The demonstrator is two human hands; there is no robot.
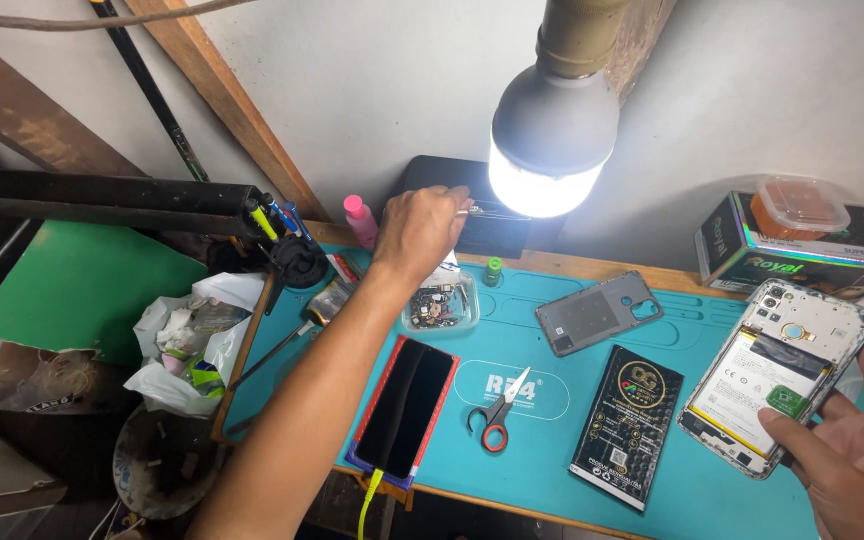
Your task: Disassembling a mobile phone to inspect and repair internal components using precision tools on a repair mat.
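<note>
My left hand (420, 228) reaches to the back of the bench and pinches thin metal tweezers (482, 211) in front of a black box (492, 225), just under a bright lamp bulb (552, 140). Below that hand sits a small clear tray (441, 306) of tiny parts. My right hand (852, 450) holds an opened phone (777, 375) with its back off, its battery and boards showing, thumb resting on its lower edge.
On the teal work mat (542, 460) lie a phone in a red case (404, 408) with a yellow cable, red-handled scissors (498, 412), a grey back cover (597, 312) and a black battery pack (627, 425). A pink bottle (360, 220) stands behind; boxes (802, 245) at right; bags (187, 345) at left.
</note>
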